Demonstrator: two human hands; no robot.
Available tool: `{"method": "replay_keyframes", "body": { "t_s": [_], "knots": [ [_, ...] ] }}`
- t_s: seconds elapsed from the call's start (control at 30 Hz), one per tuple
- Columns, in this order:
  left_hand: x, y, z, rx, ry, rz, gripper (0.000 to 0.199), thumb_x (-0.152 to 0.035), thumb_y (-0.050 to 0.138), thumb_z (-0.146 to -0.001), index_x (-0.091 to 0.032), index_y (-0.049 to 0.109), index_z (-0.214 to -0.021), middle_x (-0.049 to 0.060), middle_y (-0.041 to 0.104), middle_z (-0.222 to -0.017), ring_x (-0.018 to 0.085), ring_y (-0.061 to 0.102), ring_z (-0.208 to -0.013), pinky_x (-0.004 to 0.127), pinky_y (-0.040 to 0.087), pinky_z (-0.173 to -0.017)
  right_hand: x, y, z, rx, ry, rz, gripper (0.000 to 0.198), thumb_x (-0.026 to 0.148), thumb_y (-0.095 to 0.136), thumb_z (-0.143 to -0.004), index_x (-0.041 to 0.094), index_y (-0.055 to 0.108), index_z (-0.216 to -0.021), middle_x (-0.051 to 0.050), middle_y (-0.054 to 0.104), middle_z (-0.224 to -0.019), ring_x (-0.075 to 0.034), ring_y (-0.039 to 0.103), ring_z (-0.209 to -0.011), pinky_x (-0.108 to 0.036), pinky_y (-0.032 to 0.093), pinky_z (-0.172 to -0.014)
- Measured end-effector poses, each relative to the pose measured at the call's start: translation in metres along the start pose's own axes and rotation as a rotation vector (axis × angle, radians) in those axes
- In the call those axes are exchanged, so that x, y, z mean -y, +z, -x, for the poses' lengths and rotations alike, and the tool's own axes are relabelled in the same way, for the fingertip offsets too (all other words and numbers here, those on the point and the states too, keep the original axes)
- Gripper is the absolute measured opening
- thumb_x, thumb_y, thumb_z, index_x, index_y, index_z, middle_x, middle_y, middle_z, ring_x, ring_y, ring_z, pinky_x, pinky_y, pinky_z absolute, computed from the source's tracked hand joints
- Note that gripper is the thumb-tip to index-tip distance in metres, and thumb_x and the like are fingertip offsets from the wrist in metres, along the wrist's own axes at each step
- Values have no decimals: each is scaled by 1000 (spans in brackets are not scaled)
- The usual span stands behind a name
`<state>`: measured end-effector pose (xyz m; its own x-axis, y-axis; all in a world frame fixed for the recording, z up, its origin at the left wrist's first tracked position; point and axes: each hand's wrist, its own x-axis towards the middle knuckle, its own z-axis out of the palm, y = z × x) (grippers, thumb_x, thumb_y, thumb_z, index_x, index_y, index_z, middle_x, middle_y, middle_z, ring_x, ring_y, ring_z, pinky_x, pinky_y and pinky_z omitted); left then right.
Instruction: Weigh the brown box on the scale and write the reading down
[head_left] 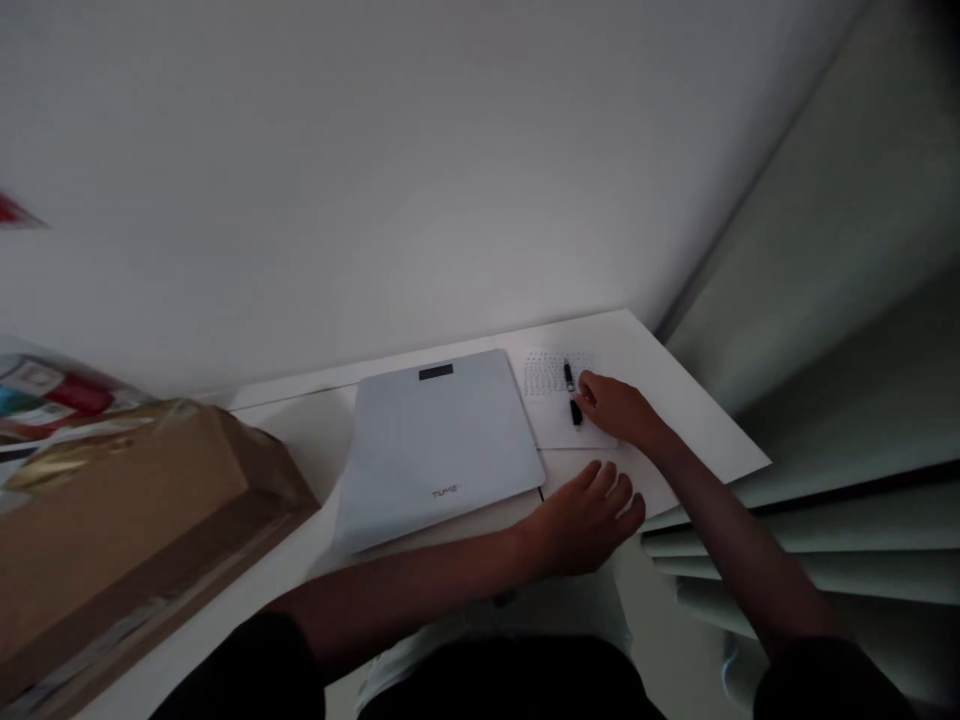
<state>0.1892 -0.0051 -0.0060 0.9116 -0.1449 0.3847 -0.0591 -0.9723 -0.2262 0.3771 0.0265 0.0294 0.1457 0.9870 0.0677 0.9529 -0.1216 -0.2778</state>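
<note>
Open-fingered, right hand (616, 408) touches the black pen (572, 393) lying lengthwise just left of it; left hand (589, 515) rests empty nearer the body.

Home room, bathroom scale (439, 445), window blinds (825, 540)

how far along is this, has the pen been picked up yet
Not yet. The scale and the printed sheet already lie on the desk. The right hand touches the black pen lying on the sheet, no grip visible. The left hand rests nearby, empty. Lifting remains.
</note>
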Motion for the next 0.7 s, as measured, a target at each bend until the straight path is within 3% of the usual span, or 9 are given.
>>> {"method": "replay_keyframes", "body": {
  "t_s": [0.17,0.33,0.43,0.6,0.7],
  "knots": [
    [0,16,-6,44,-179,19,48,-31,52,-90,-7,53,-131,23,53,-135,42,51,-127,51,39,-107,-1,8,-33,36,-2,94,27,46,51,-97,20,49,-105,-7,69,-92,-21,62,-75,-29,26,-57],
    [-1,22,-4,70,-258,100,53,-35,54,-88,-6,52,-131,27,47,-141,47,44,-134,53,38,-109,0,15,-44,35,-11,143,24,27,47,-93,21,54,-115,-7,69,-89,-22,63,-76,-30,31,-60],
    [-1,24,-3,69,-266,136,54,-37,53,-88,-5,50,-131,30,43,-144,49,40,-136,56,34,-112,-8,16,-46,-43,-24,-127,28,25,45,-91,23,62,-114,-3,67,-81,-18,60,-71,-30,37,-64],
    [0,26,0,58,-281,176,55,-38,54,-87,-6,48,-131,32,43,-145,49,40,-137,57,34,-112,-26,21,-53,-140,-4,-855,28,31,52,-85,17,64,-107,-5,67,-81,-17,64,-74,-28,50,-68],
    [-1,27,1,50,-283,176,54,-37,52,-88,-6,48,-132,32,42,-145,49,39,-137,57,33,-112,-29,24,-55,-223,26,-849,33,38,71,-76,17,63,-99,-2,64,-74,-14,58,-64,-25,46,-61]
  ]
}}
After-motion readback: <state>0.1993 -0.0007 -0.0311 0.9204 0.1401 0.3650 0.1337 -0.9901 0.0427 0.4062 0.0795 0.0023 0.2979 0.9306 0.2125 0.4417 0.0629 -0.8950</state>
